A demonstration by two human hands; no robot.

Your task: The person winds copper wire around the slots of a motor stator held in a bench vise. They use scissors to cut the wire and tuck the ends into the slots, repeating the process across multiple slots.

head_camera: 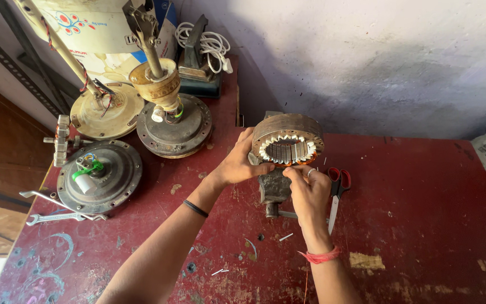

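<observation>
At the frame's centre we steadied the stator ring (288,141) on the small vise (274,188) with our left hand (240,163) gripping its rim, while our right hand (307,191) pinched its copper winding at the lower edge.

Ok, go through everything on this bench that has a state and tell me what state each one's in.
Stator ring: tilted on the bench vise, copper winding showing at its lower edge.
Left hand: gripping the ring's left side.
Right hand: fingertips pinching at the ring's lower edge.
Scissors: closed, lying flat.
Three fan motors: housings closed, wires exposed.
Spanners: lying unused.
</observation>
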